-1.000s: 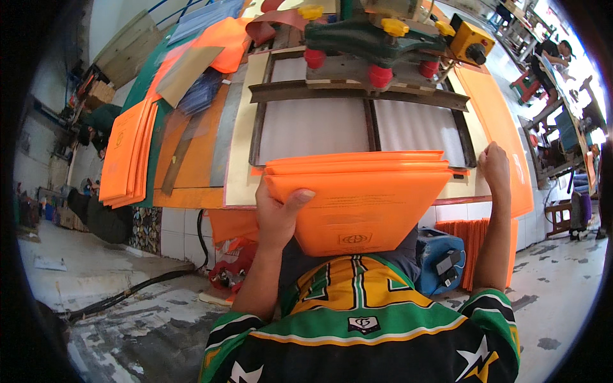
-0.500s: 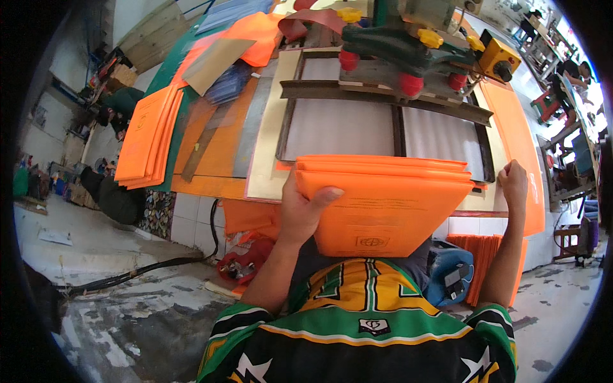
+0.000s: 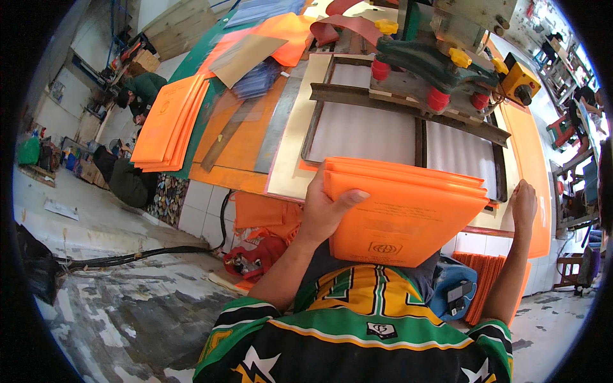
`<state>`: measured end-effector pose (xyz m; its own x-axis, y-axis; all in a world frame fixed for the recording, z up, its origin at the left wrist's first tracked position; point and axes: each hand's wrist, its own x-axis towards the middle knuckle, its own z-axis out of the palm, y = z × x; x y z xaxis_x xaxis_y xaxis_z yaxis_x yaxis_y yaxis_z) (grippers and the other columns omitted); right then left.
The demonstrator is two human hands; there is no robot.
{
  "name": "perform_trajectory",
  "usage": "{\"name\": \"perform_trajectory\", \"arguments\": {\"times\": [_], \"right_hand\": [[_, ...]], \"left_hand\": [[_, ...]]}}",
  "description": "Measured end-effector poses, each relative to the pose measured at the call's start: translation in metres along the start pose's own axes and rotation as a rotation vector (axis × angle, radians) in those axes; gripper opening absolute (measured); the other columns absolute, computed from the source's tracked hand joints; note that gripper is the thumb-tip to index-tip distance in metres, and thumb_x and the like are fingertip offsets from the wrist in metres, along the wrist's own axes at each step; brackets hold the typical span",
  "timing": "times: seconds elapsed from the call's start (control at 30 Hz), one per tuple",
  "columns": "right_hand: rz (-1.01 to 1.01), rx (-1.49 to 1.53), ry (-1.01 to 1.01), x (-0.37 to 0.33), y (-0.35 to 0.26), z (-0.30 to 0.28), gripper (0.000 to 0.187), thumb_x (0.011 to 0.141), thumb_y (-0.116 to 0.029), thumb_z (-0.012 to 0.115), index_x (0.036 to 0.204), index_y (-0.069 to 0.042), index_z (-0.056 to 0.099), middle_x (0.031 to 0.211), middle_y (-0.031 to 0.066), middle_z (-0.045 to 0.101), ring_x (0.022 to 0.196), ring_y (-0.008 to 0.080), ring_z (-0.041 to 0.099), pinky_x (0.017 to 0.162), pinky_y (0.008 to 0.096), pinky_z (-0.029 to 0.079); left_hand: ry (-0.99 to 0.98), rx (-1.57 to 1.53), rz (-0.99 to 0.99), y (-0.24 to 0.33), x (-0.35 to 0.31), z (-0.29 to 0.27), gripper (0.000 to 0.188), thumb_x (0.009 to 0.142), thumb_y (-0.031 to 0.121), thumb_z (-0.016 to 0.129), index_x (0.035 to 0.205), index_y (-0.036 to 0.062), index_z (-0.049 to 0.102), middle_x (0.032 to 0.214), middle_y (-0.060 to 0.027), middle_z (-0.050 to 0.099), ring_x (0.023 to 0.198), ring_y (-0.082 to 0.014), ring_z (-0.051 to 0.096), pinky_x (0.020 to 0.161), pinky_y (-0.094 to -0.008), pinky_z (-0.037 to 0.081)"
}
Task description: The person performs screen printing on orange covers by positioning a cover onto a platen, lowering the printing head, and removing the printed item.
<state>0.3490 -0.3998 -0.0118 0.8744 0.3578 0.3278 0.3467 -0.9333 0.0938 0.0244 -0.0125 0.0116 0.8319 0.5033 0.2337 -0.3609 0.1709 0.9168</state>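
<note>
The left hand (image 3: 327,216) is partly closed, gripping the left side of a stack of orange folders (image 3: 408,220); its thumb lies across the near face, pointing right, while the other fingers are mostly hidden behind. The stack is tilted up in front of the person's body, at the near edge of the desk (image 3: 236,180), and its top edge shows several layers slightly out of line. Dark print and an emblem mark the near face. The right hand (image 3: 523,203) is apart from the stack, just beyond its right side, over the right part of the desk. Its fingers are curled in, making a loose fist; whether anything is pinched inside cannot be told. Beyond the held stack, a dark metal frame (image 3: 421,145) with a bar across its middle lies on a cream board (image 3: 287,169), under the green press (image 3: 434,67) with its red and yellow knobs. To the left, another orange pile (image 3: 169,124) sits at the desk's corner, well apart from both hands. Below the right forearm, an orange bundle (image 3: 482,274) stands beside a blue container (image 3: 454,287).
</note>
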Motion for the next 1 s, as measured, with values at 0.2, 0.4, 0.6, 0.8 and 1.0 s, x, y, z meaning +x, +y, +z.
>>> {"name": "perform_trajectory", "arguments": {"times": [0.2,0.4,0.6,0.8,1.0], "right_hand": [[-0.001,-0.018,0.021,0.004,0.004,0.004,0.006,0.084,-0.004,0.058,0.087,-0.002,0.053,0.080,0.0189,0.060,0.079,0.0385,0.062,0.069,0.0499,0.049],[0.016,0.175,-0.069,0.009,0.006,-0.011,0.009,0.076,-0.001,0.060,0.082,0.001,0.053,0.075,0.0184,0.061,0.073,0.0349,0.063,0.067,0.0450,0.049],[0.228,0.669,-0.183,0.006,0.025,-0.012,0.005,0.079,-0.003,0.057,0.080,-0.002,0.052,0.067,0.0045,0.054,0.059,0.0131,0.053,0.052,0.0295,0.044],[0.262,1.093,-0.116,-0.003,0.044,0.001,0.013,0.087,-0.008,0.060,0.077,-0.009,0.052,0.067,-0.0027,0.049,0.060,0.0065,0.048,0.054,0.0236,0.040],[0.388,1.450,-0.007,-0.006,0.014,-0.026,0.013,0.087,-0.014,0.064,0.079,-0.013,0.053,0.080,-0.0035,0.055,0.073,0.0065,0.049,0.065,0.0217,0.041]], "left_hand": [[-0.006,0.036,0.005,0.002,-0.001,-0.002,0.049,0.088,0.023,0.077,0.121,0.0012,0.049,0.110,-0.0060,0.062,0.100,-0.0124,0.061,0.088,-0.0273,0.051],[-0.005,0.019,0.024,-0.001,0.000,-0.002,0.047,0.088,0.023,0.077,0.119,0.0015,0.050,0.108,-0.0052,0.062,0.099,-0.0120,0.060,0.088,-0.0276,0.050],[-0.010,0.050,0.024,-0.004,0.000,-0.001,0.048,0.087,0.022,0.077,0.121,0.0009,0.050,0.109,-0.0049,0.062,0.100,-0.0120,0.060,0.088,-0.0276,0.050],[0.058,0.008,-0.011,-0.002,-0.005,0.006,0.051,0.086,0.021,0.079,0.123,0.0001,0.051,0.111,-0.0054,0.064,0.100,-0.0145,0.063,0.090,-0.0299,0.052],[0.128,0.081,0.052,-0.009,-0.010,-0.002,0.056,0.083,0.029,0.081,0.121,0.0005,0.052,0.110,-0.0050,0.063,0.098,-0.0136,0.062,0.088,-0.0292,0.051]]}}
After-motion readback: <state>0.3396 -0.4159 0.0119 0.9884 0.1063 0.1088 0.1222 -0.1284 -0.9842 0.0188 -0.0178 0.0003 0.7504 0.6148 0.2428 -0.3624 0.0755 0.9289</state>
